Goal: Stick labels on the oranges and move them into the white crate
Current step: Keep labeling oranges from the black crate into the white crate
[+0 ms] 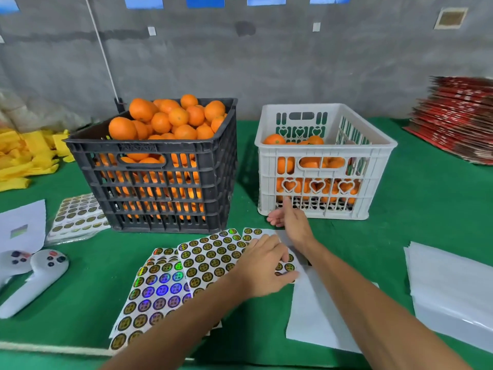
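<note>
The left hand [262, 265] lies on the near label sheet [213, 255], fingers curled as if picking at a sticker, though whether its grip has one I cannot tell, while the right hand [290, 222] hovers released, holding nothing, just before the part-filled white crate [324, 161]. A half-peeled label could fold onto itself or drag the loose overlapping sheets, since nothing pins them down. Unlabelled oranges [165, 118] heap the black crate [160, 169] far left on the green tabletop [400, 222], against a grey wall [266, 62].
</note>
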